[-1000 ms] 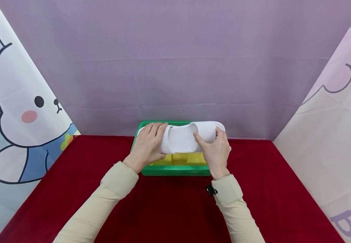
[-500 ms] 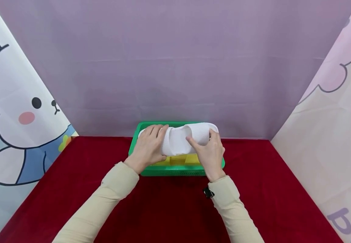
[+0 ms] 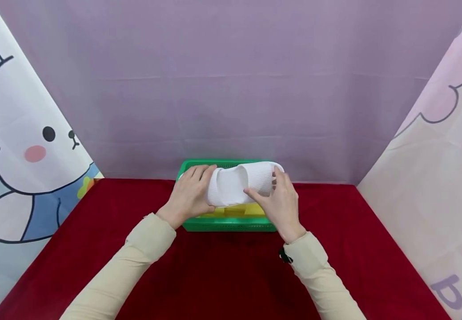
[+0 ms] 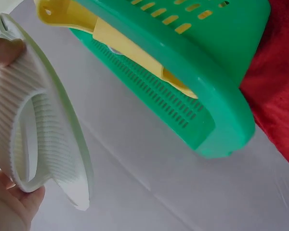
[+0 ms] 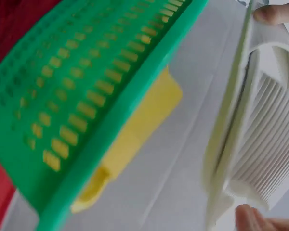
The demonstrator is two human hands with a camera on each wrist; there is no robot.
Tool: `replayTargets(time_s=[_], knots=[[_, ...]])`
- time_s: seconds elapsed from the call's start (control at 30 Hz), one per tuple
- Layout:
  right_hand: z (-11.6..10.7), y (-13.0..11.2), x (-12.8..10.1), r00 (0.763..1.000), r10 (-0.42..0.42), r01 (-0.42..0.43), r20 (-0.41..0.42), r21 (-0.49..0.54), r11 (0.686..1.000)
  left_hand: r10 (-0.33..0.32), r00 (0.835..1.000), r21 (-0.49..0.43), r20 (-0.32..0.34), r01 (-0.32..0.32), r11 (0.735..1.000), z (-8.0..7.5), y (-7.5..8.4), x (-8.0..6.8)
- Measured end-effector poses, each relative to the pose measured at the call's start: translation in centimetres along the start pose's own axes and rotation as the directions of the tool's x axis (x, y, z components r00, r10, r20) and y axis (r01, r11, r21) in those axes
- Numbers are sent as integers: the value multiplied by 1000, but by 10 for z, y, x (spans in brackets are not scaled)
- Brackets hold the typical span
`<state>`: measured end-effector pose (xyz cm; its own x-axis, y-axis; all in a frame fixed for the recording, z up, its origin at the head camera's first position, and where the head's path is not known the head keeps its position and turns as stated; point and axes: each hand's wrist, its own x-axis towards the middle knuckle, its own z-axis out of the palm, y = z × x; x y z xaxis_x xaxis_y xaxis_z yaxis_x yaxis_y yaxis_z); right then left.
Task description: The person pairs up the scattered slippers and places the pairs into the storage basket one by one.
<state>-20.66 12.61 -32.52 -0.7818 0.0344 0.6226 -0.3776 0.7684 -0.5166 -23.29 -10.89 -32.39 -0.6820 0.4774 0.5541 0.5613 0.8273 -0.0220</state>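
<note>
red cloth covers the bench (image 3: pixel 222 275), with a lilac backdrop behind. at the far edge, midway along, a green basket (image 3: pixel 231 224) holding something yellow (image 3: pixel 235 210) is placed. a white ribbed slipper (image 3: pixel 240 182) is held just above it, gripped at one end by the left hand (image 3: pixel 190 195) and at the other by the right hand (image 3: pixel 280 202), fingers curled round it. it is best kept level and centred over the basket.

I hold a white slipper (image 3: pixel 239 184) over the green basket (image 3: pixel 231 224) — my left hand (image 3: pixel 190 195) and right hand (image 3: pixel 280 202) gripping its ends.
</note>
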Motion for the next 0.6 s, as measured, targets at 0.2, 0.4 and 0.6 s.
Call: replayTargets(time_s=[0.2,0.4,0.6], knots=[[-12,16,3,962,-270,270,34,11,963,-18,999,-70,26,20,997,-8,-7,-4],[-20,32,6,874,-435,442,218,16,897,25,997,-81,74,-19,997,-9,-11,-7],[-19,39,11,783,-535,577,319,-51,815,62,996,-121,66,-54,991,-10,-10,-9]])
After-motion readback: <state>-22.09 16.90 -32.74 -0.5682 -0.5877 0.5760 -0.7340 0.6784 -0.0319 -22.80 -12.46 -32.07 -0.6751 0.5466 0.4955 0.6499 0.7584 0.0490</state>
